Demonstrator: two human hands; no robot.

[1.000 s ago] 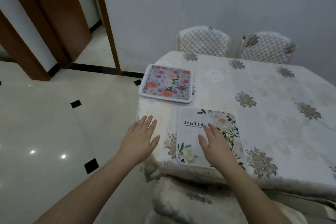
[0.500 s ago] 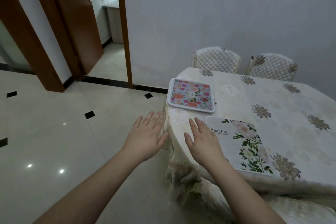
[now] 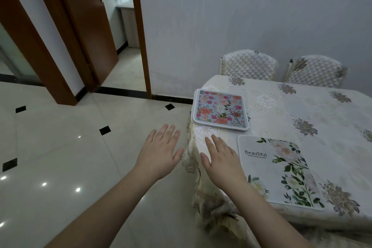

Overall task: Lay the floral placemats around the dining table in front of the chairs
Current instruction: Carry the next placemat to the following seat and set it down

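Note:
A white placemat (image 3: pixel 281 169) printed with green leaves and the word "Beautiful" lies flat near the table's front edge. A colourful floral placemat (image 3: pixel 220 109) lies at the table's left corner, farther back. My right hand (image 3: pixel 222 161) hovers flat, fingers straight, over the tablecloth corner just left of the white mat, holding nothing. My left hand (image 3: pixel 161 152) is spread open over the floor, left of the table, also empty. The dining table (image 3: pixel 314 106) wears a cream cloth with brown flower motifs.
Two quilted chairs (image 3: pixel 248 63) (image 3: pixel 316 71) stand at the table's far side against the grey wall. A tiled floor (image 3: pixel 60 147) stretches to the left, with an open wooden door (image 3: pixel 88 26) and a doorway beyond. A covered chair seat shows at the bottom right.
My right hand has come off the white placemat and moved left past its edge. The view has swung left and up, so the table sits farther right.

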